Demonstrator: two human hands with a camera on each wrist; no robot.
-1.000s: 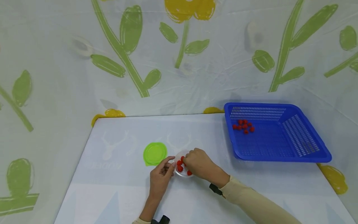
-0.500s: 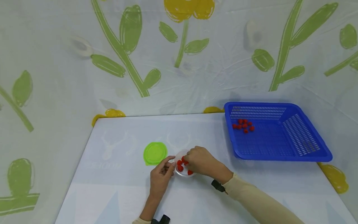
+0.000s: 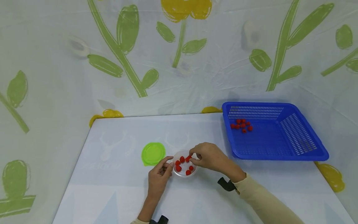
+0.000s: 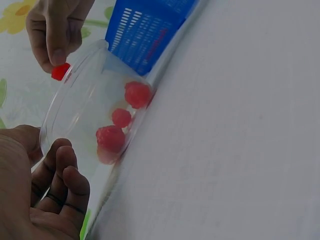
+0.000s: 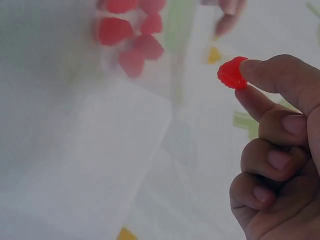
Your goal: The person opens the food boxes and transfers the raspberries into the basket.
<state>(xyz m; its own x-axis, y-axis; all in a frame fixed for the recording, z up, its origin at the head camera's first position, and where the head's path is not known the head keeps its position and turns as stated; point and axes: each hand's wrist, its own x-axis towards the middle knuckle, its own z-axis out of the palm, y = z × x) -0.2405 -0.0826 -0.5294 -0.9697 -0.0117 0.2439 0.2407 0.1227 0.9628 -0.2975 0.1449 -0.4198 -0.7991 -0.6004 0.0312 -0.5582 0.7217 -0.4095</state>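
Observation:
A round clear plastic bowl stands on the table with several red raspberries in it. My left hand holds the bowl's rim at its left side, thumb and forefinger on the edge and the other fingers curled. Above the bowl's far right edge, my right hand pinches one raspberry between thumb and forefinger, its other fingers folded in. In the left wrist view, this raspberry shows by the bowl's rim.
A bright green lid lies on the white table, left of and behind the bowl. To the back right stands a blue perforated basket with several raspberries in its far left corner. A patterned curtain surrounds the table.
My right hand has risen out of the bowl and moved a little to the right, a raspberry now showing in its pinch. My left hand keeps its place at the rim.

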